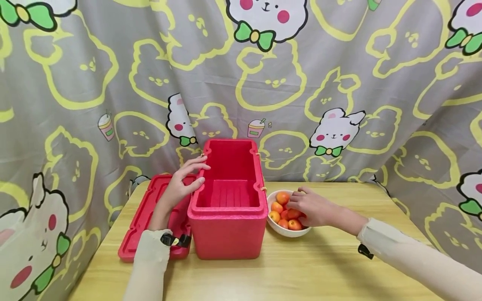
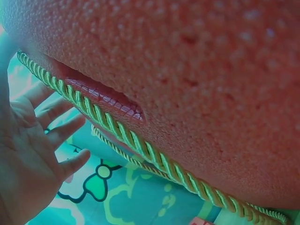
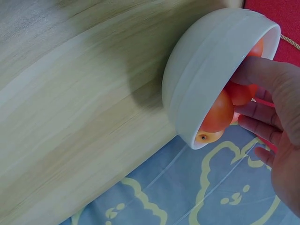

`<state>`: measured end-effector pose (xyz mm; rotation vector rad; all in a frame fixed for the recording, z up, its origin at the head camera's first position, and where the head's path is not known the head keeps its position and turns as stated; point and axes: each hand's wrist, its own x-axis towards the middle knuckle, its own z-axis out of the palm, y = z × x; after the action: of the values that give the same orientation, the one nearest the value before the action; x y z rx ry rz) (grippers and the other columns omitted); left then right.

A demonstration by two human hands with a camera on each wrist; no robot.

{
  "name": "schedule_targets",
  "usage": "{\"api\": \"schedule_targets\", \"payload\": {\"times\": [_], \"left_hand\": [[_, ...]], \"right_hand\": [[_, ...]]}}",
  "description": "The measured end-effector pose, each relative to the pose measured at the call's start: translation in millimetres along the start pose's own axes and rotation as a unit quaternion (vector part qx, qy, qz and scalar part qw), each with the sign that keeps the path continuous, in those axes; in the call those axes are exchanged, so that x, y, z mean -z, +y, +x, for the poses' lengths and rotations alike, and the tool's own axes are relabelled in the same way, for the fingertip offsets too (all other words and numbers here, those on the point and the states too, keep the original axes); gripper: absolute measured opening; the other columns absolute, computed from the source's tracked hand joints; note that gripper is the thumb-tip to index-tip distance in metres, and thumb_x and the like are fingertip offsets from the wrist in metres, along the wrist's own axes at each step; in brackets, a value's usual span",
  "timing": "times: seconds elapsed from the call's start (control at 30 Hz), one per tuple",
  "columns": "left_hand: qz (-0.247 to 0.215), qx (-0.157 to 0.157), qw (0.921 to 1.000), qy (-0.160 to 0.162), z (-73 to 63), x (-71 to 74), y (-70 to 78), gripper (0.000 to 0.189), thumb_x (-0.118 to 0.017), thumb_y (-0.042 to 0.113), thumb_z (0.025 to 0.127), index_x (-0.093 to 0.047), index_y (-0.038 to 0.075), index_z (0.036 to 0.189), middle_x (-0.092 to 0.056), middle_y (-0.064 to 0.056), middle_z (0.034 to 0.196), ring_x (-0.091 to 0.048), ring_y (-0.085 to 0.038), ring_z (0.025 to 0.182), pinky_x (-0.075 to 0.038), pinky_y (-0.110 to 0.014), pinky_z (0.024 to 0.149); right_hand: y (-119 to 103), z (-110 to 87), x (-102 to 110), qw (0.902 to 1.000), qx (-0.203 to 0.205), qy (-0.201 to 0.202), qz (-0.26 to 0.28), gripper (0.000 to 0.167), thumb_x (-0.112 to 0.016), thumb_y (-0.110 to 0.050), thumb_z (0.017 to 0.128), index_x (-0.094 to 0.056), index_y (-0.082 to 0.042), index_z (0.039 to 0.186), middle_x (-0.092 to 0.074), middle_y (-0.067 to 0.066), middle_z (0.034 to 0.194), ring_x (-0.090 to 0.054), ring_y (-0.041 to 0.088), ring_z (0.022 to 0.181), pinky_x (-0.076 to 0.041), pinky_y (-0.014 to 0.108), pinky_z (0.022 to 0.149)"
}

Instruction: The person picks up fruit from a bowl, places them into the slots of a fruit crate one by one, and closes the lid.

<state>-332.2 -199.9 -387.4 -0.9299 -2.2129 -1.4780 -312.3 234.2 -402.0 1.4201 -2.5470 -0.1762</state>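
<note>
An open red foam box (image 1: pixel 227 234) stands mid-table. My left hand (image 1: pixel 182 182) rests at its left rim, fingers extended toward the inside. In the left wrist view the left hand (image 2: pixel 40 140) has its fingers spread beside the box wall (image 2: pixel 197 84) and a twisted gold cord (image 2: pixel 117 124). To the right of the box is a white bowl (image 1: pixel 288 232) of orange-red tomatoes (image 1: pixel 294 225). My right hand (image 1: pixel 310 207) reaches into it. Close up, the thumb and fingers of the right hand (image 3: pixel 286 108) are around a tomato (image 3: pixel 240 93); the thumb tip is partly hidden.
The red lid (image 1: pixel 132 234) lies flat on the wooden table (image 1: pixel 301 271), left of the box and under the left forearm. A grey curtain (image 1: pixel 218 83) with cartoon animals hangs behind the table. Gold cord handles (image 1: pixel 263 189) stick out at the box's sides.
</note>
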Motion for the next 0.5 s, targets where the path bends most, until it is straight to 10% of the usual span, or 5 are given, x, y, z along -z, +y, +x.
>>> {"api": "schedule_targets", "payload": {"times": [0.2, 0.5], "left_hand": [[0.026, -0.015, 0.9995, 0.012, -2.3, -3.9, 1.2, 0.041, -0.071, 0.009, 0.087, -0.067, 0.010, 0.128, -0.049, -0.011, 0.154, -0.044, -0.030, 0.142, -0.055, -0.023, 0.094], [0.059, -0.006, 0.9976, 0.035, -5.1, -7.1, 5.3, 0.041, -0.071, 0.019, 0.088, -0.067, 0.015, 0.128, -0.050, -0.004, 0.154, -0.045, -0.024, 0.142, -0.055, -0.059, 0.097]], "right_hand": [[-1, 0.0, -1, 1.0000, -0.003, 0.006, 0.002, 0.037, -0.087, -0.017, 0.070, -0.073, -0.012, 0.104, -0.074, -0.004, 0.096, -0.063, 0.020, 0.095, -0.050, 0.041, 0.086], [-1, 1.9, 10, 0.9993, -0.011, 0.035, 0.010, 0.042, -0.088, -0.017, 0.069, -0.074, -0.009, 0.107, -0.072, -0.001, 0.095, -0.060, 0.019, 0.093, -0.053, 0.039, 0.085]]}}
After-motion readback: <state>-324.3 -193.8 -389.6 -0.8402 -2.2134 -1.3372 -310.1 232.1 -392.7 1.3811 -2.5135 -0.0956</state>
